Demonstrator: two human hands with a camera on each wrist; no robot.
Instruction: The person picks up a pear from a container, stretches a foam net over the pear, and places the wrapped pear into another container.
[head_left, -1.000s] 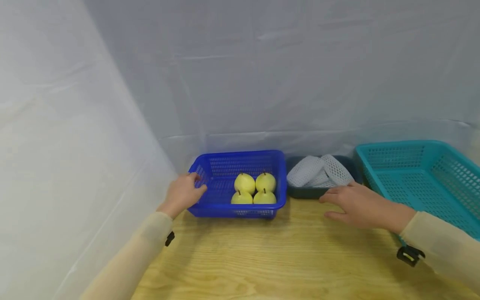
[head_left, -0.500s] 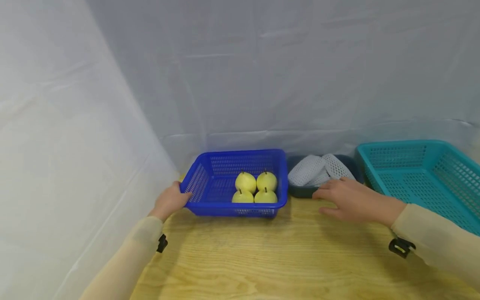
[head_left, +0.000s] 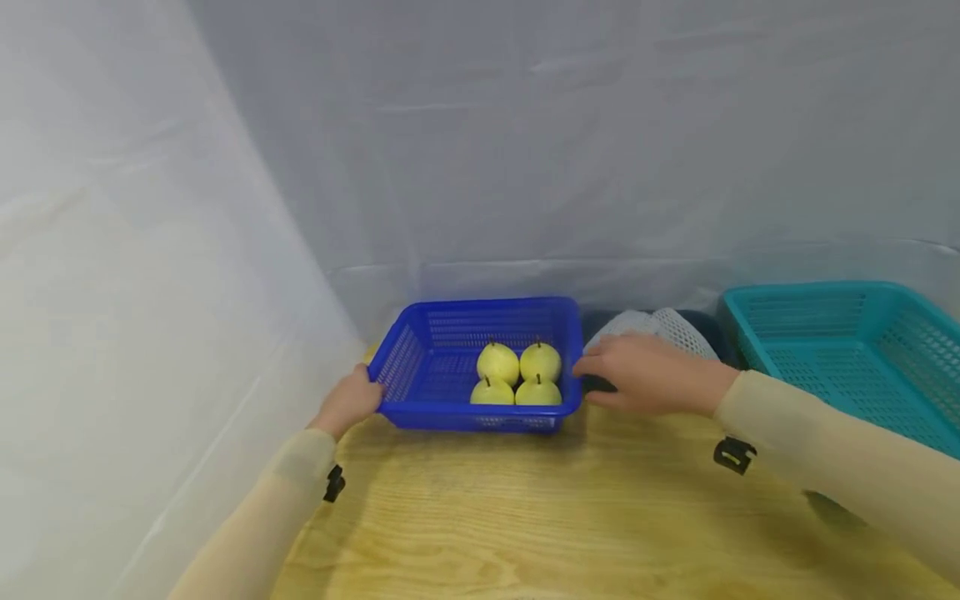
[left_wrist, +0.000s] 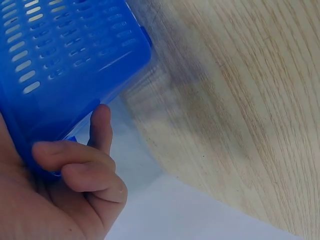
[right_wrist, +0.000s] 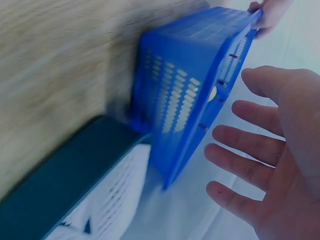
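A blue plastic basket point(head_left: 472, 410) stands on the wooden table, with several yellow pears point(head_left: 498, 363) grouped in its right half. My left hand point(head_left: 348, 403) grips the basket's left rim; in the left wrist view its fingers point(left_wrist: 82, 159) curl below the rim. My right hand point(head_left: 648, 372) hovers just right of the basket's right rim, in front of a dark green tray point(head_left: 722, 329). Seen from the right wrist, that hand point(right_wrist: 290, 145) has its fingers spread and holds nothing, a small gap away from the basket.
White foam net sleeves point(head_left: 684, 333) lie in the dark green tray, partly hidden behind my right hand. A larger teal basket point(head_left: 757, 350) stands to the right. White sheeting point(head_left: 525, 167) rises behind the table and along its left side.
My left hand has moved from above the blue basket's left side to its left rim and taken hold. My right hand has moved left from the tray's front towards the basket's right rim.
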